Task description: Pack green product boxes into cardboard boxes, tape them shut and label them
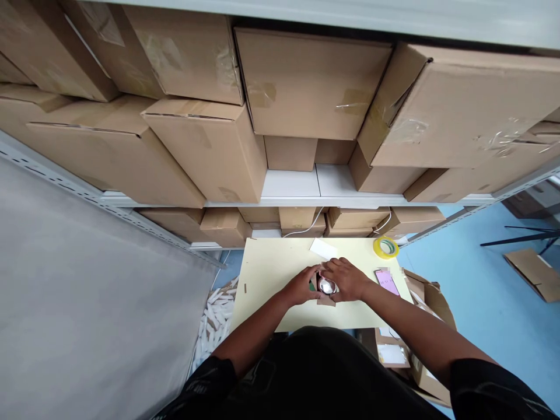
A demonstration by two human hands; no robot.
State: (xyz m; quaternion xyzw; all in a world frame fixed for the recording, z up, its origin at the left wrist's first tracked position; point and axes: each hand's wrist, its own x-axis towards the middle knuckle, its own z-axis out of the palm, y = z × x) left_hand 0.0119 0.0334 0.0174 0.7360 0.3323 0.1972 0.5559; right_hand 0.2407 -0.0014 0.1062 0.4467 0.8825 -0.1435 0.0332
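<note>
I have the left hand [303, 286] and right hand [349, 281] curled around a shiny round piece [327, 286] over the pale table [266, 280], holding it between them. It looks smooth, rigid, probably light; metal or glass, I can't tell. I'd grip its sides, as the polished top may slip. Beyond lies a white card [322, 248].

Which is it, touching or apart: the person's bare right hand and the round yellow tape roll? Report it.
Apart. The head view shows pale-yellow tabletop between the right hand and the yellow tape roll.
</note>
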